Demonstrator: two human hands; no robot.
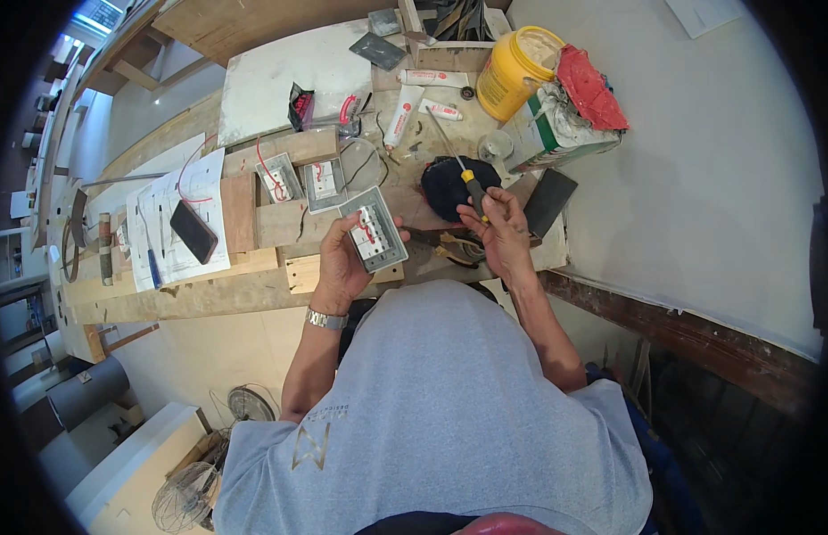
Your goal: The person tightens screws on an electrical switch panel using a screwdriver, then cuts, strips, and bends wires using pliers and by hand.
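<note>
My left hand (344,259) is closed around a grey electrical box (374,230) with white modules and short red wires in its open side. In my right hand (503,234) is a screwdriver (473,185), its black-and-yellow handle between the fingers and its long shaft pointing up and to the left. A dark cloth bundle (442,189) lies just beyond the screwdriver's handle. Pliers (454,248) rest on the bench between my hands. Two similar boxes, one with a white module (325,181) and one with red wire (278,178), lie past my left hand.
A yellow tub (514,76) and a green-white can (556,134) with a red packet stand at the right rear. White tubes (403,116) lie mid-bench. Left are wooden blocks (243,211), a phone (193,232) on paper drawings (153,241), and a blue-handled screwdriver (154,267).
</note>
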